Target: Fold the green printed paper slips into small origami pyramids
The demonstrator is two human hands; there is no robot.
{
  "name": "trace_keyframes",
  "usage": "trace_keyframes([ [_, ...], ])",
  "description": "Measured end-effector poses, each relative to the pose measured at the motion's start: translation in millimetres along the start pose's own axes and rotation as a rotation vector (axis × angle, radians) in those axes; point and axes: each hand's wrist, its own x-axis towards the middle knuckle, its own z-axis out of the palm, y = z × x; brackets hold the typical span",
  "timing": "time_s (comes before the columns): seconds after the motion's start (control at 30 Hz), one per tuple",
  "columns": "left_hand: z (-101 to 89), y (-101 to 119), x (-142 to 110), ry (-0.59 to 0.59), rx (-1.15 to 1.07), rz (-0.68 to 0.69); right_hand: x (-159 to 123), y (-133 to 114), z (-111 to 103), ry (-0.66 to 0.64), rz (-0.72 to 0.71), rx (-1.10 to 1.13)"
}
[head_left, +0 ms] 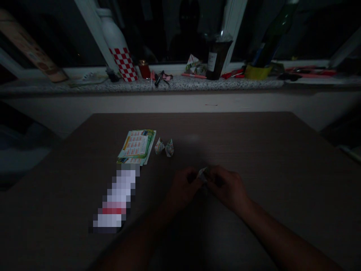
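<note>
My left hand (pixel 182 185) and my right hand (pixel 228 185) meet above the table, their fingers closed on a small folded piece of paper (pixel 202 174). The light is dim, so its exact shape is hard to make out, and the fingertips hide part of it. Beyond the left hand stand two small folded paper pieces (pixel 169 148) with printed patterns, side by side. Left of these lies a stack of printed calendar sheets (pixel 135 145), with green edges showing.
A pixelated phone-like slab (pixel 118 199) lies on the brown table (pixel 254 143), left of my arms. On the granite windowsill (pixel 183 84) behind stand a red-checked white bottle (pixel 124 60), a dark cup (pixel 216 58), a small red jar (pixel 144 69) and a green bottle (pixel 275 30).
</note>
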Motion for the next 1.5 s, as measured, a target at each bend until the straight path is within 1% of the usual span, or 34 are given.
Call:
trace_keyframes([
  [0.07, -1.3, -0.6, 2.0, 0.001, -0.124, -0.032, 0.7, 1.6, -0.3, -0.012, -0.065, 0.021],
  [0.2, -4.3, 0.2, 5.6, 0.061, -0.265, -0.096, 2.4, 1.0, 1.3, -0.064, -0.143, 0.072],
  [0.37, -5.5, -1.2, 6.3, 0.099, -0.288, -0.142, 2.9, -1.1, 4.0, -0.043, -0.167, 0.074],
  [0.5, -5.4, -2.1, 4.8, 0.056, -0.331, -0.164, 3.9, -2.4, 4.0, -0.073, -0.174, 0.013],
  [0.6, -4.2, -2.5, 4.1, 0.027, -0.376, -0.188, 5.9, -3.5, 3.9, -0.120, -0.158, -0.034],
  [0.73, -4.1, -4.4, 6.9, 0.017, -0.422, -0.198, 14.7, -5.7, 3.6, -0.222, -0.142, -0.106],
  [0.83, -8.7, -4.5, 10.6, 0.051, -0.381, -0.178, 29.4, -9.2, 3.0, -0.296, -0.150, -0.124],
  [1.0, -20.9, 1.4, 10.9, 0.178, -0.224, -0.066, 58.1, -13.4, 4.2, -0.351, -0.141, -0.105],
  [1.1, -27.1, 5.3, 6.4, 0.222, -0.088, -0.011, 68.4, -10.9, 6.3, -0.337, -0.131, -0.075],
  [1.17, -31.8, 7.1, 3.9, 0.266, 0.099, 0.035, 72.9, -7.5, 7.2, -0.323, -0.118, -0.053],
  [1.23, -37.6, 8.4, 3.5, 0.344, 0.340, 0.099, 77.6, -3.4, 7.6, -0.313, -0.102, -0.050],
  [1.33, -47.7, 8.8, 8.3, 0.503, 0.706, 0.269, 87.6, 3.7, 8.5, -0.343, -0.080, -0.119],
  [1.37, -50.9, 8.3, 11.0, 0.530, 0.824, 0.334, 91.7, 6.2, 9.2, -0.367, -0.074, -0.154],
  [1.4, -53.9, 7.5, 13.8, 0.546, 0.922, 0.382, 96.2, 8.7, 10.3, -0.394, -0.060, -0.198],
  [1.43, -56.5, 6.4, 16.6, 0.545, 1.000, 0.401, 100.7, 11.2, 11.8, -0.429, -0.043, -0.244],
  [1.5, -60.4, 3.5, 21.4, 0.511, 1.097, 0.392, 109.6, 15.4, 15.6, -0.467, -0.036, -0.254],
])
